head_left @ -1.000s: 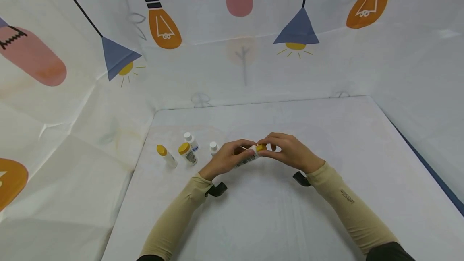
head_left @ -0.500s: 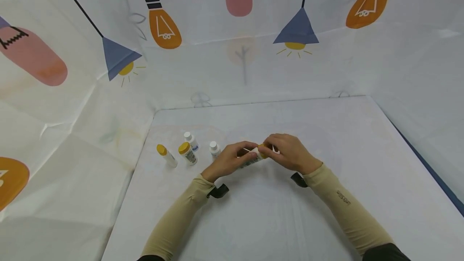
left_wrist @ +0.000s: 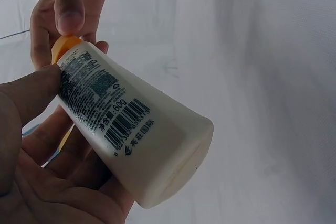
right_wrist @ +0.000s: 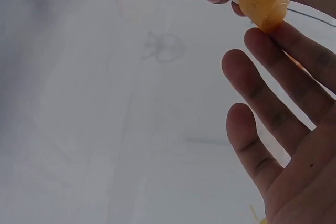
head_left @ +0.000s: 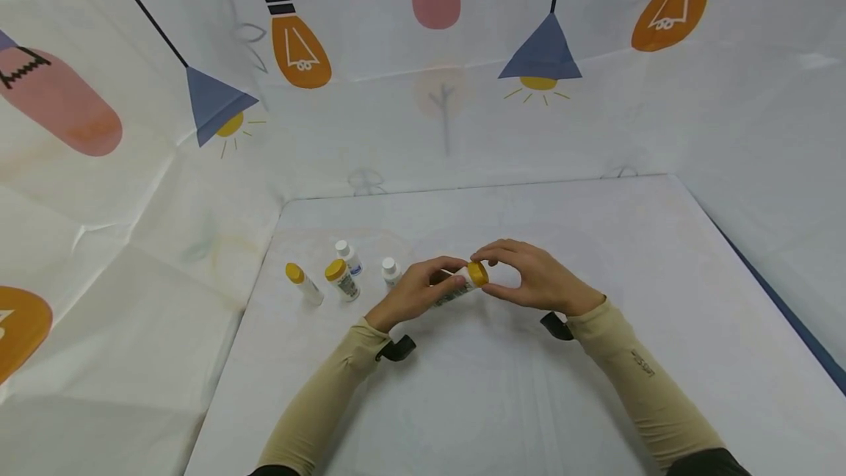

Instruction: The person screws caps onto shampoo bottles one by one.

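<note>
My left hand [head_left: 416, 293] grips a white plastic bottle [left_wrist: 142, 124] by its body. Its printed label with a barcode and "60g" shows in the left wrist view, where the flat base tilts down to the right. On the neck sits an orange-yellow cap [head_left: 477, 274]. The right hand [head_left: 543, 279] pinches this cap between thumb and fingertips. From the right wrist, the cap [right_wrist: 258, 4] shows with the other fingers spread out below it. Part of the bottle's body is hidden behind the left fingers.
Left of the hands stand several small bottles: a slim yellow-capped one [head_left: 305, 286], a wider yellow-capped one [head_left: 343, 282], and white-capped ones, one behind [head_left: 349, 258] and one beside the left hand [head_left: 391, 272]. White sheeting [head_left: 410, 138] with lamp prints surrounds the white table [head_left: 529, 395].
The right hand closed in over the cap, its fingers turning around it, then drew back to the right, baring more of the cap. The left hand and bottle barely moved.
</note>
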